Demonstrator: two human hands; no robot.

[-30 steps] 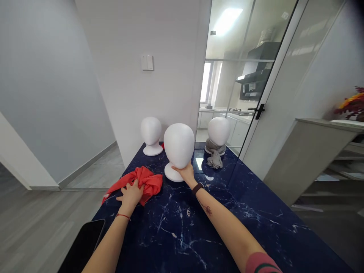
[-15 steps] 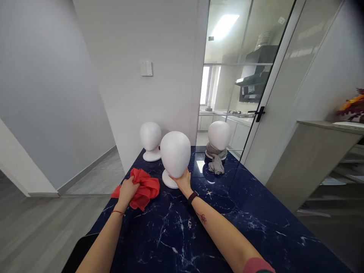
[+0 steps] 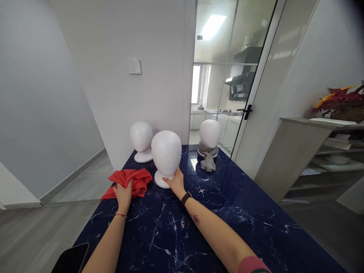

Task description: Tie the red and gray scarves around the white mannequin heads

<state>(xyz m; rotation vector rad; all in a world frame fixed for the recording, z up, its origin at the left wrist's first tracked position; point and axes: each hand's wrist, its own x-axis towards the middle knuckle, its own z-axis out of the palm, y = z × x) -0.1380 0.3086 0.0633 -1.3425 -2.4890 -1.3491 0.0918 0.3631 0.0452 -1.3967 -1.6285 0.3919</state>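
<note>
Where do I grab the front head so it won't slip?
Grip the front head just above its base, probably from the right, like the right hand: it narrows there under the round top, and the red cloth lies on the left.

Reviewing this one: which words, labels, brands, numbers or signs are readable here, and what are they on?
No readable text in this view.
Light switch: faint mark near its lower edge, too small to read.
Pale square at the glass door: too small to tell whether it bears text.
White heads, red cloth, grey cloth: no lettering visible.
</note>
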